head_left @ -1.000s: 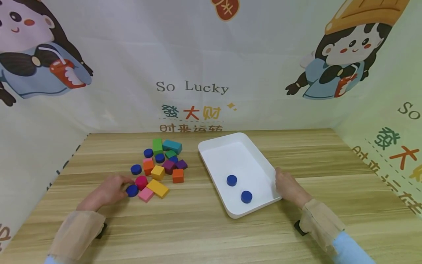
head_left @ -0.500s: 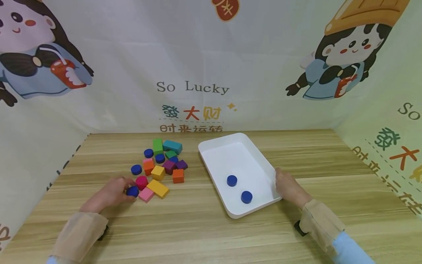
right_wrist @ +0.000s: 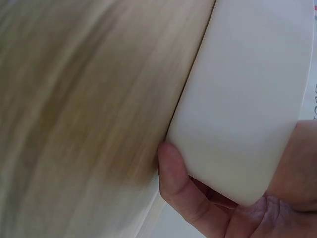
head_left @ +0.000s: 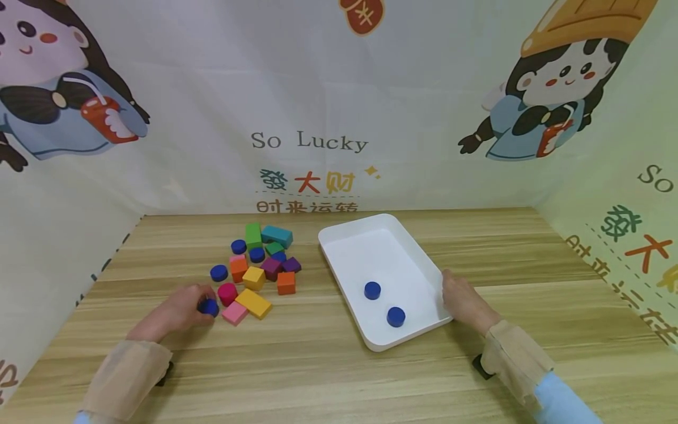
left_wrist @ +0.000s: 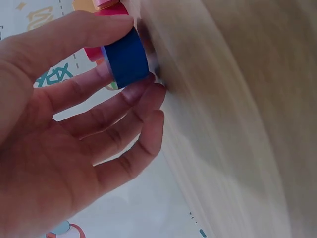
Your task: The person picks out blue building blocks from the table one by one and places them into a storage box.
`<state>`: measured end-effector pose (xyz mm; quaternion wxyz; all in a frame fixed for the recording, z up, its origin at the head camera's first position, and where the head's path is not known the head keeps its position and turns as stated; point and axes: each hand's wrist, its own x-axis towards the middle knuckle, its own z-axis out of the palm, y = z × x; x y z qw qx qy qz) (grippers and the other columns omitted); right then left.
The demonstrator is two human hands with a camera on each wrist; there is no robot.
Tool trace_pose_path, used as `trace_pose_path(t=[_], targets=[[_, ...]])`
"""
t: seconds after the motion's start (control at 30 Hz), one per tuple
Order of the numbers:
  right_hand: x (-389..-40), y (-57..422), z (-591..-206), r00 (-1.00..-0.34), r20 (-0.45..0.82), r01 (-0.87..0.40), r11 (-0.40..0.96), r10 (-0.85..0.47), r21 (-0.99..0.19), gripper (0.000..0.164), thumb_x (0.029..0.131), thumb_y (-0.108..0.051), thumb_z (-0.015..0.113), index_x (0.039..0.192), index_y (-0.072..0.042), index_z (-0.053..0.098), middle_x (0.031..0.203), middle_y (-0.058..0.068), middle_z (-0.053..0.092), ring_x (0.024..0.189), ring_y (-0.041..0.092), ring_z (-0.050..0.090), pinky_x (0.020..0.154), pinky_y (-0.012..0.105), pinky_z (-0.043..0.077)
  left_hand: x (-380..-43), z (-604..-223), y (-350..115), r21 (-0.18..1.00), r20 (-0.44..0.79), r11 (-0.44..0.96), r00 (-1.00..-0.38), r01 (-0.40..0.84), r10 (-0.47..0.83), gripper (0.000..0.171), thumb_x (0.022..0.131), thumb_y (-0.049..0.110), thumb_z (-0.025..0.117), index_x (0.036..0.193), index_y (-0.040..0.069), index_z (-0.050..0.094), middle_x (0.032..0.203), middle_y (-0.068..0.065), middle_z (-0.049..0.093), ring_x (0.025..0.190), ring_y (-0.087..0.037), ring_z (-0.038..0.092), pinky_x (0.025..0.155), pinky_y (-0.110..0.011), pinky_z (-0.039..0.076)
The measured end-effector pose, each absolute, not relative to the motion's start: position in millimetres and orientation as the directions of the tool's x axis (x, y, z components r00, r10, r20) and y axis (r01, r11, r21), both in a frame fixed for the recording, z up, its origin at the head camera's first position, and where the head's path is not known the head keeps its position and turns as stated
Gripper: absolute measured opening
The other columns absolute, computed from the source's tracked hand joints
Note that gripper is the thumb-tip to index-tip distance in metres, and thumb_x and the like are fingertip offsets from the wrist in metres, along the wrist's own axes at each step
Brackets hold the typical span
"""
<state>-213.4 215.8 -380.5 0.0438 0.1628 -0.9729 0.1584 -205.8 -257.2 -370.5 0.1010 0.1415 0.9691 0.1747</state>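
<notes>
Between thumb and fingers my left hand (head_left: 182,309) pinches a blue round block (left_wrist: 127,60), at the near left side of the block pile. The other fingers curl loosely below it in the left wrist view. A crimson round block (head_left: 228,294) and a pink block (head_left: 235,313) lie just right of that hand. My right hand (head_left: 466,300) grips the right wall of a white tray (head_left: 344,288) near its close corner; in the right wrist view, fingers (right_wrist: 174,171) wrap that corner. Two blue round blocks, one farther back (head_left: 372,290) and one nearer (head_left: 396,317), lie inside the tray.
Wooden blocks in several colours lie left of the tray, among them a yellow block (head_left: 254,302), an orange cube (head_left: 286,282), a green block (head_left: 253,235) and a teal block (head_left: 277,236). Another blue round block (head_left: 219,272) sits beyond my left hand. A printed cloth (head_left: 413,118) borders the table.
My left hand has closed thumb and fingers around the blue round block and shifted it slightly left, away from the crimson one. The right hand and tray have stayed put.
</notes>
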Motion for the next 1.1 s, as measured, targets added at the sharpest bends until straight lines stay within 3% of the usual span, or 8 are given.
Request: trace_pose_path(t=[0.37, 0.57, 0.77, 1.1], targets=[[-214, 216, -381, -0.947, 0.123, -0.322, 0.893, -0.298, -0.314, 0.011, 0.078, 0.014, 0.041, 0.089, 0.015, 0.039, 0.052, 0.009, 0.041, 0.041, 0.015, 0.038, 0.034, 0.026, 0.036, -204, -362, -258, 0.379, -0.084, 0.897, -0.957, 0.226, 0.276, 0.031, 0.073, 0.002, 0.065, 0.098, -0.010, 0.053, 0.093, -0.029, 0.057, 0.079, -0.034, 0.051, 0.077, -0.057, 0.049], [-214, 216, -381, -0.946, 0.126, -0.324, 0.895, -0.299, -0.305, 0.011, 0.078, 0.014, 0.042, 0.088, 0.015, 0.039, 0.052, 0.010, 0.042, 0.041, 0.015, 0.038, 0.034, 0.027, 0.037, -205, -355, -250, 0.364, -0.001, 0.892, -0.957, 0.269, 0.290, 0.033, 0.072, -0.001, 0.066, 0.099, -0.013, 0.052, 0.097, -0.034, 0.056, 0.081, -0.037, 0.052, 0.078, -0.057, 0.049], [-215, 215, -381, -0.964, 0.070, -0.267, 0.908, -0.258, -0.324, 0.010, 0.081, 0.013, 0.040, 0.091, 0.014, 0.039, 0.054, 0.011, 0.044, 0.042, 0.016, 0.040, 0.035, 0.027, 0.037, -206, -348, -238, 0.358, 0.035, 0.884, -0.950, 0.301, 0.309, 0.037, 0.074, 0.003, 0.066, 0.106, -0.012, 0.053, 0.106, -0.035, 0.055, 0.088, -0.040, 0.053, 0.079, -0.056, 0.049], [-216, 216, -381, -0.961, 0.081, -0.278, 0.905, -0.266, -0.322, 0.009, 0.079, 0.013, 0.042, 0.088, 0.012, 0.039, 0.054, 0.011, 0.044, 0.042, 0.017, 0.041, 0.035, 0.028, 0.038, -210, -344, -219, 0.404, 0.133, 0.822, -0.915, 0.401, 0.381, 0.042, 0.075, 0.002, 0.065, 0.113, -0.010, 0.050, 0.103, -0.030, 0.059, 0.082, -0.033, 0.056, 0.075, -0.051, 0.052]])
